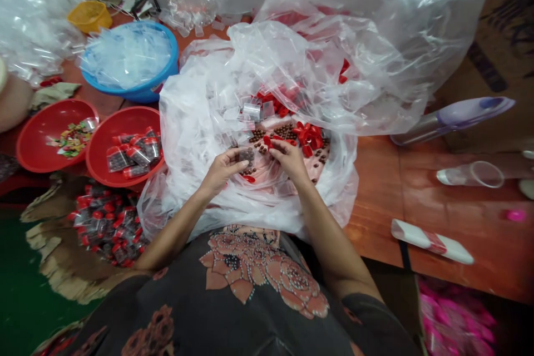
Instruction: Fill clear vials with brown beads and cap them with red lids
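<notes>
"What's on the feed?"

"I'm looking down at two bare hands working inside a clear polythene bag (179, 139). The left hand (223, 172) is cupping a small heap of brown beads (247, 154), with its fingers (236, 162) curling up around them. Counting from the hands, the beads are sitting at about 12 o'clock in that cupped hand. The right hand (290, 160) is working just beside it."

"Are the right fingertips (275, 146) pinching anything?"

"They're pressing together close by a red cap (267, 142), but I can't tell whether they're gripping it."

"How are these pieces handling?"

"The beads are looking light, hard and round, so I'm judging they're rolling easily and a cupped palm is suiting them better than a pinch. The cap is looking stiff, so I'd take it by its rim. The clear plastic vials (251, 112) at 12 o'clock are looking smooth and slippery, so I'd hold them around the body."

"What's around the bag?"

"A red bowl (94, 147) of capped vials (137, 156) is sitting at 9 o'clock, a blue basin (175, 58) is sitting at 11 o'clock, and an orange wooden desk (375, 222) is stretching out at 3 o'clock."
</notes>
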{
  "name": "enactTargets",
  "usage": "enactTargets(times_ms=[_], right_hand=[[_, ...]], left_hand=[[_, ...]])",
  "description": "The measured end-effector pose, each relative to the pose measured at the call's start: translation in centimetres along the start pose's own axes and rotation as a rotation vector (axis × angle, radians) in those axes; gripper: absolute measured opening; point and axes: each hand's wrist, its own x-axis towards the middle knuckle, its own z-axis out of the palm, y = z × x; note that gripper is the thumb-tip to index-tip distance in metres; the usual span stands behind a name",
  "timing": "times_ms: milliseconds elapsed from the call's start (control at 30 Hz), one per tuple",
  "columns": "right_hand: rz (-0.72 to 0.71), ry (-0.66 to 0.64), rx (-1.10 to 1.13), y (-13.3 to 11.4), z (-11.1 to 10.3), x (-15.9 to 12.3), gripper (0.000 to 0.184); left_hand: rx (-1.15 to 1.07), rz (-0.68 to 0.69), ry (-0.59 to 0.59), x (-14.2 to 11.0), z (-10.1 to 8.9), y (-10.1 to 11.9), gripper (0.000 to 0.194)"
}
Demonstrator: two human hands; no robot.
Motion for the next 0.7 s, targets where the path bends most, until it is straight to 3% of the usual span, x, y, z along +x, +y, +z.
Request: enactTargets(times_ms=[133, 267, 367, 533, 700], right_hand=[[0.163, -0.087, 0.42, -1.7, -0.6, -1.7, 0.045], [0.214, -0.189, 0.556, -3.9, -0.8, -3.6, 0.038], [0.149, -0.185, 0.444, -5.1, -0.6, -4.4, 0.032], [-0.065, -0.118, 0.054, -6.1, -0.5, -5.6, 0.027], [-0.287, -0.191, -0.252, -6.5, -1.0, -6.5, 0.034]], left_hand=[[-0.015, -0.047, -0.026, 0.1, 0.4, -1.0, 0.043], [0.063, -0.025, -0.082, 0.0, 1.2, -1.5, 0.042], [0.137, 0.007, -0.093, -0.1, 1.8, -1.4, 0.039], [0.244, 0.06, -0.08, -0.1, 2.2, -1.1, 0.035], [0.308, 0.093, -0.065, -0.1, 2.1, -1.2, 0.033]])
